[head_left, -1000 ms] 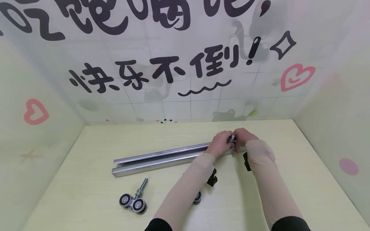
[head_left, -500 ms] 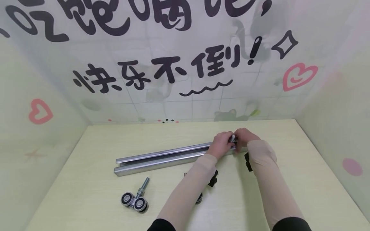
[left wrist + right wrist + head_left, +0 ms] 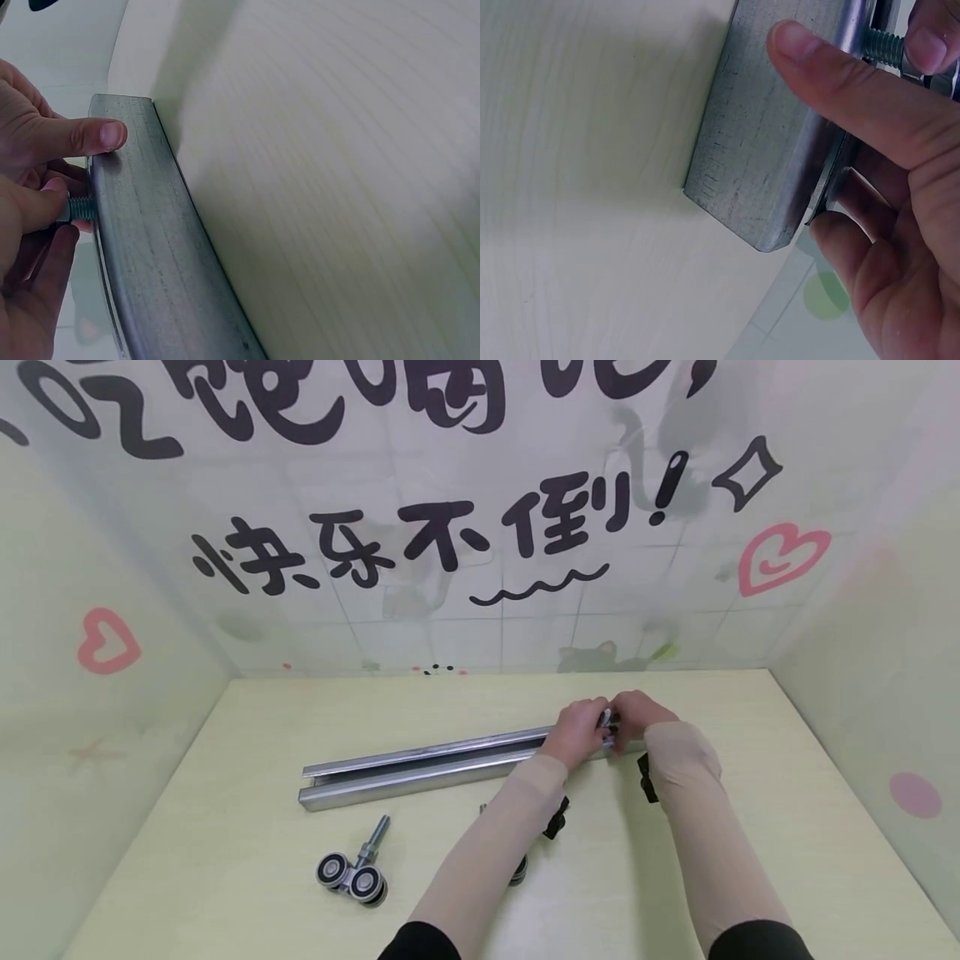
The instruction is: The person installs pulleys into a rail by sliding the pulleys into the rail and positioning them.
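Observation:
A long silver metal rail (image 3: 420,768) with an open slot lies aslant on the table. Over its right end, both hands are close together. My left hand (image 3: 576,732) pinches a threaded bolt (image 3: 82,208) near its nut, and the bolt stands out from the slot side of the rail. Gripping the rail end is my right hand (image 3: 636,718); in the right wrist view its thumb (image 3: 840,75) lies flat on the rail's face and its fingers curl by the slot edge. Whatever sits inside the rail under the bolt is hidden.
A twin-wheel roller with a bolt (image 3: 352,872) lies on the table (image 3: 225,860) at the front left. Another roller (image 3: 517,870) is mostly covered by the left forearm. Printed walls stand at the back and both sides.
The view has shifted slightly. Both hands stay at the rail's right end with almost the same hold; the rail and rollers appear not to have moved.

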Demonstrator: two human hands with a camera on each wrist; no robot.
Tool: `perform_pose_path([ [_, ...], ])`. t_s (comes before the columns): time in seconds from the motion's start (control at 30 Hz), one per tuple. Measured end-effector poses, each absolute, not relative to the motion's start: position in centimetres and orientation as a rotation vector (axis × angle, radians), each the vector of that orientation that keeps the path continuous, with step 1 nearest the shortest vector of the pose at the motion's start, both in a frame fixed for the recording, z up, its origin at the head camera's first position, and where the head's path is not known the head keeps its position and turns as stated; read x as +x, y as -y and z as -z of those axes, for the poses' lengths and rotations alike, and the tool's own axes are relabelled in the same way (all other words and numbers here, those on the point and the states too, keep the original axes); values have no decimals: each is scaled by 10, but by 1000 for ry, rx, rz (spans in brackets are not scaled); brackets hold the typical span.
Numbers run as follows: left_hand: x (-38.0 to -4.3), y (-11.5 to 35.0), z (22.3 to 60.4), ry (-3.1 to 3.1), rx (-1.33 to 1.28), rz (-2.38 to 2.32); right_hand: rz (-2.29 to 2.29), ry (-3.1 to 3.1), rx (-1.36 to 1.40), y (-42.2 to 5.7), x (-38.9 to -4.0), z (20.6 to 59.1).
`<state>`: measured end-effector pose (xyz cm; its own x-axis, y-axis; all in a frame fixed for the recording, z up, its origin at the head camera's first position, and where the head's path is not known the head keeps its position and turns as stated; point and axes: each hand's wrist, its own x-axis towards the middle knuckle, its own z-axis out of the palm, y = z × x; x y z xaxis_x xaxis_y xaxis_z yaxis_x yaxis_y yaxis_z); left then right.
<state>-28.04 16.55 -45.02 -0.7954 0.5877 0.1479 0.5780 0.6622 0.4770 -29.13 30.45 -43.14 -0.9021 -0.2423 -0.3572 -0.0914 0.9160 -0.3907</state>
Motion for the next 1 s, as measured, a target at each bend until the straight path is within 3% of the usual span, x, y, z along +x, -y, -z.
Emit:
perform_pose_path([
  [1.0, -279, -141, 448, -2857, 1039, -777, 565, -2665, -266, -304, -290, 435],
])
